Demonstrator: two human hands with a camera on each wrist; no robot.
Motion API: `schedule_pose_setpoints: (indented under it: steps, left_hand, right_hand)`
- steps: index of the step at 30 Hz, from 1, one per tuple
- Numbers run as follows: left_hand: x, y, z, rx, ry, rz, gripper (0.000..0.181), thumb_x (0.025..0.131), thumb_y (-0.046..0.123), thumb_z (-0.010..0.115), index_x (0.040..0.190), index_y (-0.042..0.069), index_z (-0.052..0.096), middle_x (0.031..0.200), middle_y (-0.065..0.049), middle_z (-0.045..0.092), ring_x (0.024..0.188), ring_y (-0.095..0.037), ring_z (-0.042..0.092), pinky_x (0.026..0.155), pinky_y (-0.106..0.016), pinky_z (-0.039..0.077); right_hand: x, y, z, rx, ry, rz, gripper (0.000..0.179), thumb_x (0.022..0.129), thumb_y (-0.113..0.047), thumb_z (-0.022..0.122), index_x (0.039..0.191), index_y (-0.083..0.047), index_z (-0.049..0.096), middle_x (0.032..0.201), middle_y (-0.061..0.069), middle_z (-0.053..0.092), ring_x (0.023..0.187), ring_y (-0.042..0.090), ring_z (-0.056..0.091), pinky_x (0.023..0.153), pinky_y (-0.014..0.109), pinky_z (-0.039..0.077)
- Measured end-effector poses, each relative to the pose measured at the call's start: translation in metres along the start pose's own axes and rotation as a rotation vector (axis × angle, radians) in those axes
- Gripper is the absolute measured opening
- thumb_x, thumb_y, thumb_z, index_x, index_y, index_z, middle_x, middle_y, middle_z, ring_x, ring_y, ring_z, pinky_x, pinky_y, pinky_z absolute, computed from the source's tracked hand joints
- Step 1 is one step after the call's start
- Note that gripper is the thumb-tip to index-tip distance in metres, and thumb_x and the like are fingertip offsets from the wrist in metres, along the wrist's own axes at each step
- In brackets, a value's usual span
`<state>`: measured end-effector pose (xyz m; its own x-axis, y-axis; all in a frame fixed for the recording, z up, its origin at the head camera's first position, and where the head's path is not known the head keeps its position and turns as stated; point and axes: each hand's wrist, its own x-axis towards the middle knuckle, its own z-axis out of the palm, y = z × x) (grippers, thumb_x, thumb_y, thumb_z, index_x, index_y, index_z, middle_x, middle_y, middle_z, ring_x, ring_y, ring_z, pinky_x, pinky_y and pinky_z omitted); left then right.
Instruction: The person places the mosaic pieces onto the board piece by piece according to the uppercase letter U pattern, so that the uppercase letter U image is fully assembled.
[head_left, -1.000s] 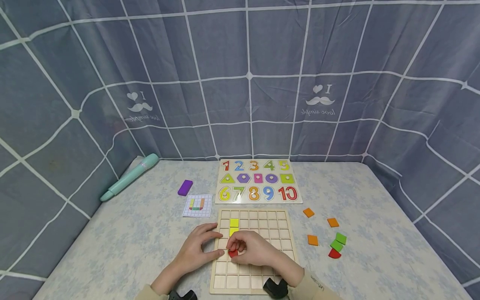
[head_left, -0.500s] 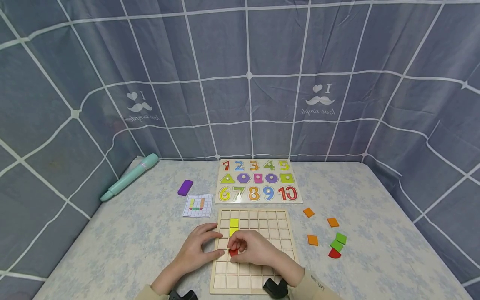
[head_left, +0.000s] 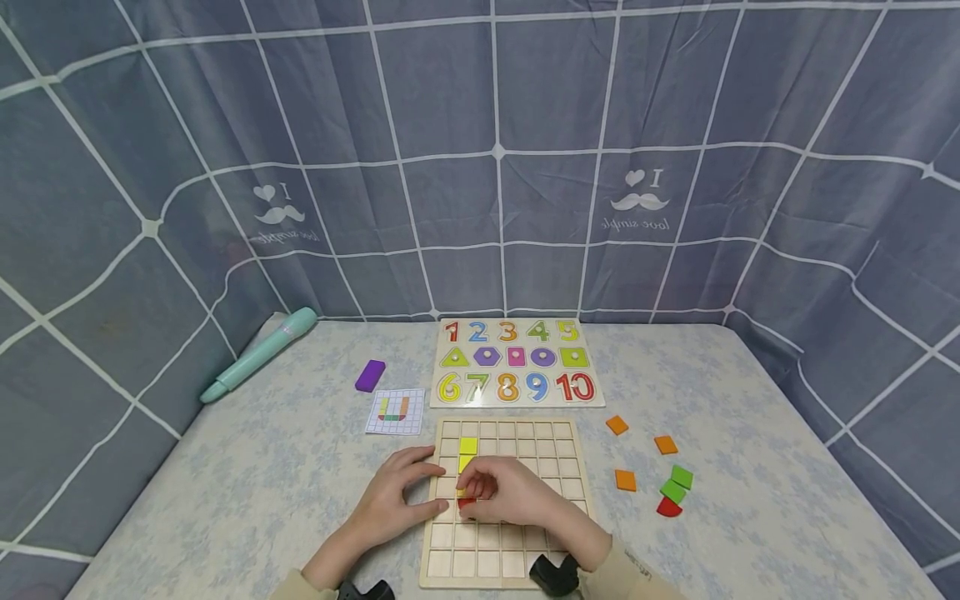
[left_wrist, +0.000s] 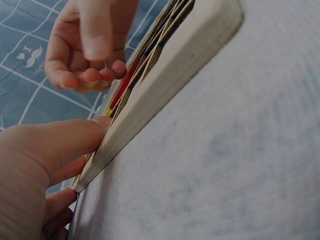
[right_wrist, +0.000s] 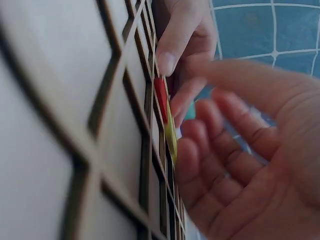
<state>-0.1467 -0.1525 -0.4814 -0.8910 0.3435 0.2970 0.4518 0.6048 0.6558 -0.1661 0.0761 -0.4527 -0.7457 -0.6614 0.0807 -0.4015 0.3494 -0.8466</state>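
Note:
A wooden grid board [head_left: 517,537] lies in front of me. My left hand [head_left: 393,496] rests at its left edge, with thumb and fingers spread and touching the rim. Over the board hovers my right hand [head_left: 517,493], its fingers loosely bent; the right wrist view shows nothing between them. A red piece [right_wrist: 161,99] sits in a grid cell below that hand, partly hidden from above. Yellow squares [head_left: 468,446] line the same column, and a yellow piece [right_wrist: 171,137] adjoins the red one.
Right of the board lie orange squares [head_left: 626,480], green squares [head_left: 673,491] and a red rounded piece [head_left: 669,507]. Behind it stand a number puzzle [head_left: 517,372], a pattern card [head_left: 415,423] and a purple block [head_left: 370,376]. A teal wand-like object [head_left: 258,354] is far left.
My right hand has shifted slightly away from me and lifted off the red piece, baring some yellow beside it. My left hand has stayed in place.

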Motion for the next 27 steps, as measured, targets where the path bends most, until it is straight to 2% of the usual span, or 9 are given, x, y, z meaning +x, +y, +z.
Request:
schedule_pose_setpoints:
  steps: [4, 9, 15, 18, 23, 25, 27]
  left_hand:
    - [0.0, 0.0, 0.0, 0.01, 0.006, 0.008, 0.036, 0.076, 0.039, 0.076, 0.104, 0.018, 0.069, 0.13, -0.008, 0.054, 0.122, -0.029, 0.046, 0.094, -0.056, 0.038]
    - [0.0, 0.0, 0.0, 0.011, 0.003, -0.008, 0.036, 0.075, 0.039, 0.077, 0.103, 0.017, 0.069, 0.13, -0.008, 0.054, 0.122, -0.028, 0.045, 0.095, -0.055, 0.038]
    - [0.0, 0.001, -0.001, -0.017, -0.017, -0.024, 0.038, 0.074, 0.038, 0.077, 0.104, 0.017, 0.069, 0.132, -0.008, 0.053, 0.124, -0.027, 0.044, 0.098, -0.053, 0.036]
    - [0.0, -0.001, -0.001, -0.024, -0.024, -0.03, 0.038, 0.073, 0.038, 0.077, 0.105, 0.017, 0.069, 0.132, -0.008, 0.052, 0.125, -0.027, 0.043, 0.099, -0.053, 0.035]
    - [0.0, -0.001, -0.001, -0.011, -0.011, -0.012, 0.037, 0.075, 0.039, 0.076, 0.104, 0.017, 0.069, 0.131, -0.008, 0.053, 0.123, -0.028, 0.044, 0.097, -0.054, 0.036]
    - [0.0, -0.001, 0.0, -0.004, -0.003, 0.003, 0.037, 0.075, 0.039, 0.076, 0.104, 0.017, 0.069, 0.13, -0.009, 0.053, 0.123, -0.029, 0.045, 0.096, -0.055, 0.037]
    - [0.0, -0.002, 0.0, -0.002, 0.001, 0.011, 0.036, 0.076, 0.038, 0.076, 0.104, 0.017, 0.069, 0.13, -0.009, 0.053, 0.122, -0.029, 0.045, 0.095, -0.055, 0.037]
  right_hand:
    - [-0.001, -0.007, -0.011, 0.032, 0.022, 0.028, 0.02, 0.082, -0.027, 0.074, 0.094, -0.013, 0.066, 0.08, -0.008, 0.059, 0.074, 0.006, 0.055, 0.068, 0.022, 0.048]
    - [-0.007, -0.015, -0.032, -0.004, 0.07, 0.049, 0.022, 0.085, -0.029, 0.07, 0.096, -0.011, 0.065, 0.082, -0.009, 0.059, 0.077, 0.009, 0.055, 0.07, 0.025, 0.047]
    - [-0.026, -0.012, -0.063, -0.022, 0.158, 0.035, 0.02, 0.088, -0.026, 0.067, 0.098, -0.009, 0.065, 0.086, -0.007, 0.062, 0.08, 0.01, 0.057, 0.074, 0.027, 0.048]
    - [-0.04, -0.015, -0.078, -0.033, 0.212, 0.028, 0.014, 0.089, -0.019, 0.066, 0.099, -0.009, 0.064, 0.087, -0.003, 0.063, 0.079, 0.011, 0.058, 0.073, 0.027, 0.049]
    - [-0.065, -0.003, -0.1, -0.05, 0.32, 0.072, 0.012, 0.088, -0.014, 0.066, 0.099, -0.009, 0.064, 0.088, -0.001, 0.063, 0.078, 0.011, 0.058, 0.071, 0.027, 0.049]
    - [-0.074, 0.011, -0.108, -0.049, 0.363, 0.103, 0.015, 0.089, -0.018, 0.066, 0.1, -0.008, 0.064, 0.089, -0.002, 0.063, 0.078, 0.011, 0.058, 0.07, 0.027, 0.049]
    - [-0.083, 0.016, -0.116, -0.048, 0.397, 0.13, 0.019, 0.089, -0.021, 0.066, 0.101, -0.006, 0.064, 0.09, -0.001, 0.064, 0.078, 0.013, 0.058, 0.069, 0.026, 0.049]
